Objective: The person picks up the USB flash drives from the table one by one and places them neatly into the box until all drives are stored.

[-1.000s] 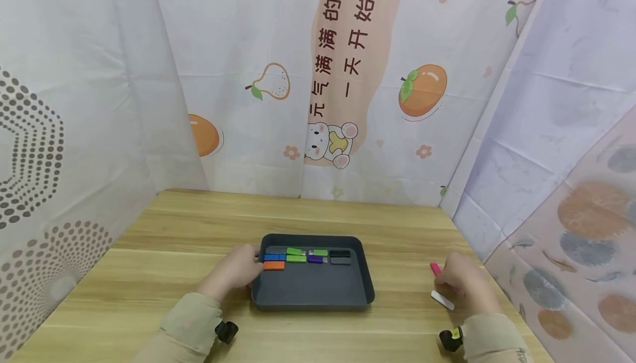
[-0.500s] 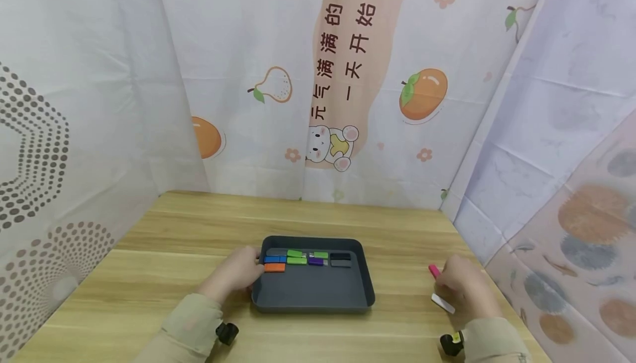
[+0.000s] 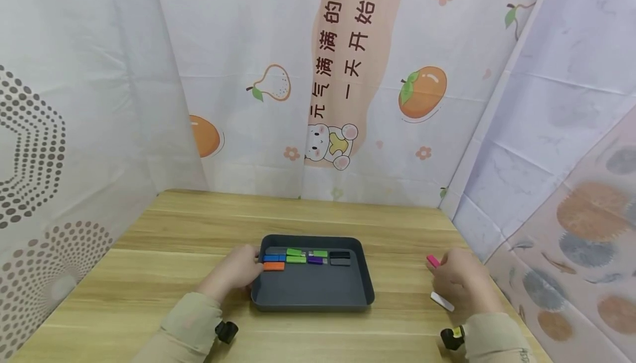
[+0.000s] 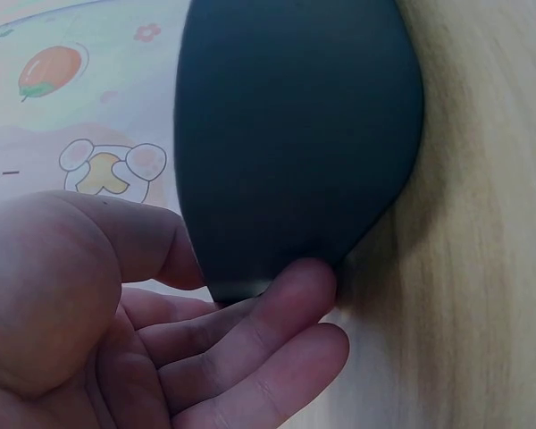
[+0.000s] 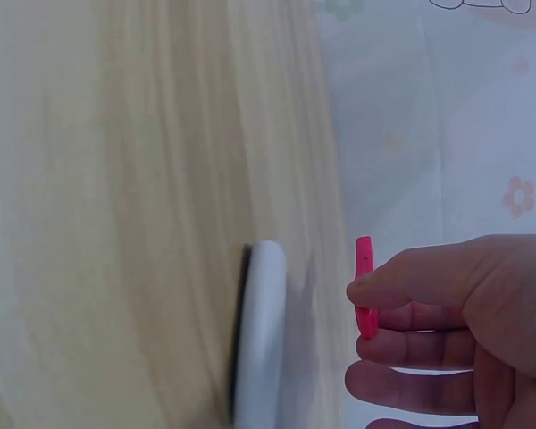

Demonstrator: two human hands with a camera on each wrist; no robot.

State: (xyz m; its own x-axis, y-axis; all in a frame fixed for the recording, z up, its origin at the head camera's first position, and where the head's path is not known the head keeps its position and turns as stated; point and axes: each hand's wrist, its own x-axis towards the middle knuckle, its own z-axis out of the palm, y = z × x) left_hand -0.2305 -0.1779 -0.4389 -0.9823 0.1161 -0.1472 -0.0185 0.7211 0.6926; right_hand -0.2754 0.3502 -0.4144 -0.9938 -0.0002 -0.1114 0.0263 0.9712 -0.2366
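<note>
My left hand (image 3: pixel 237 267) grips the left wall of a dark grey tray (image 3: pixel 313 291); in the left wrist view its thumb hooks over the rim and its fingers lie against the outside. At the right side of the table, my right hand (image 3: pixel 461 272) pinches a pink USB stick (image 5: pixel 364 257) between thumb and fingers, raised off the wood. Part of the stick is hidden by the thumb. A white stick (image 3: pixel 442 301) with a dark underside lies on the table just in front of that hand.
Several USB sticks lie in rows in the tray's back half: blue (image 3: pixel 275 258), orange (image 3: pixel 274 266), green (image 3: pixel 296 259), purple (image 3: pixel 316 260), black (image 3: pixel 340 254) and grey (image 3: pixel 340 262). Printed curtains (image 3: pixel 238 175) border the wooden table (image 3: pixel 397 225) at the back and sides.
My right hand has lifted the pink USB stick slightly off the table and shifted a little to the left. The left hand and the tray have stayed in place.
</note>
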